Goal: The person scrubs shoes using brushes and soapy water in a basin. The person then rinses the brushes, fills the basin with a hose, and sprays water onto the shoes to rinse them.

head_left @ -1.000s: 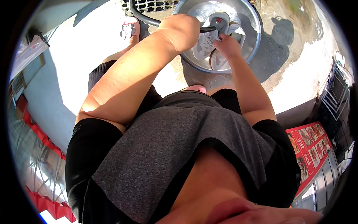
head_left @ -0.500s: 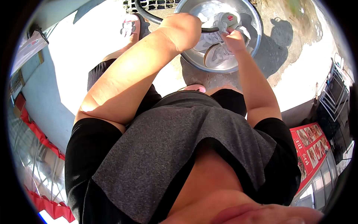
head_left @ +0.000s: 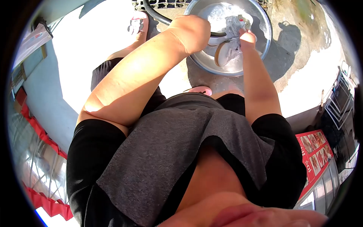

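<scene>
My left hand (head_left: 193,34) is closed around a black hose (head_left: 159,17), whose end sticks out past my fist over a round metal basin (head_left: 267,41). Inside the basin are white sneakers, wet and glaring in the sun. My right hand (head_left: 247,39) grips the upper part of a white sneaker (head_left: 245,22) that has a small red mark. Just below and left of that hand, another white sneaker (head_left: 227,55) shows a tan sole edge. My fingertips on both hands are mostly hidden. Splashing water blurs where the sneakers meet.
A metal drain grate (head_left: 166,3) lies beyond the basin. My feet in pink slippers (head_left: 137,25) stand on the concrete near it. Dark wire racks (head_left: 338,100) and a red picture sign (head_left: 315,155) are at the right; red-edged clear sheeting (head_left: 39,159) hangs at the left.
The scene has shifted slightly right in view. The sneaker in my right hand has turned, showing less of its red mark, and more white splash spreads through the basin. Both grips stay the same.
</scene>
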Tool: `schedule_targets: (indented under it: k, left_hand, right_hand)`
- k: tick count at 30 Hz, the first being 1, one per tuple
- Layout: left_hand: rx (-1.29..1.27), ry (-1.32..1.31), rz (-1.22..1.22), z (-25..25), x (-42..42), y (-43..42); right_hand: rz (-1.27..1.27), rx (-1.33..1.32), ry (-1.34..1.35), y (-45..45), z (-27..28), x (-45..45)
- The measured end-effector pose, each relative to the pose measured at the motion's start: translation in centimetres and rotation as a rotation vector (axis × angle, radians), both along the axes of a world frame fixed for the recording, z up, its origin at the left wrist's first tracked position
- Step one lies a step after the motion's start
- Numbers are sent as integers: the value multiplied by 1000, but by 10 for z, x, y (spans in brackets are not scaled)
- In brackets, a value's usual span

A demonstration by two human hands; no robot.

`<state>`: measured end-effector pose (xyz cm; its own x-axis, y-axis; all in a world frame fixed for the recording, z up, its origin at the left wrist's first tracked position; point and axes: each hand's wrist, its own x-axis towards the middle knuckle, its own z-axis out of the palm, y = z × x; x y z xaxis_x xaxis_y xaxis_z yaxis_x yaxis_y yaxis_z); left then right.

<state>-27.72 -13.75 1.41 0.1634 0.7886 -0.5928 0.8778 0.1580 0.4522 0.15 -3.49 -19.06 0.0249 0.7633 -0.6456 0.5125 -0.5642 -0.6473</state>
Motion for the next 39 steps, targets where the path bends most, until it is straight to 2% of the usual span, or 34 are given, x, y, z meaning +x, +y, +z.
schedule_targets:
  k: [1,4,5,8,9,12,13,15,16,21,26,28,32,35,39]
  left_hand:
    - [9,-7,0,1,-2,0]
    - [48,-43,-36,2,1,2]
    - [48,-49,-49,1,1,2]
    - [71,-21,-72,-3,-2,-5]
    - [89,-17,-85,-4,2,-5]
    - [-45,-57,-77,2,0,2]
    - [-133,-27,-54,12,-1,7]
    - [-36,24,-65,6,-5,4]
    - [14,38,-72,3,-5,4]
    - [33,-28,51,20,-16,10]
    - [262,-36,107,27,-17,6]
    - [289,-22,148,24,-24,8]
    - [177,-27,119,24,-22,7]
    - [5,-21,32,26,-16,5]
    - [-27,-19,-15,22,-14,1]
  right_hand:
    - [-132,-18,-16,0,3,-7]
    - [586,124,-417,-5,13,-13]
    - [321,131,-223,-2,-1,0]
    - [-297,-18,-7,-5,2,-17]
    - [313,187,-459,-13,15,-26]
    - [87,168,-352,-5,-28,-1]
    - [-334,-63,-126,-1,8,-19]
    - [-141,37,23,17,-57,23]
    - [-474,-78,296,22,-60,23]
    - [-406,-66,936,9,46,12]
    - [-457,-29,1272,12,50,28]
    - [-274,-56,1538,-2,67,22]
    - [-397,-194,1641,9,66,-1]
    - [-415,-212,1693,23,95,-30]
    - [-422,-186,1759,32,148,-71]
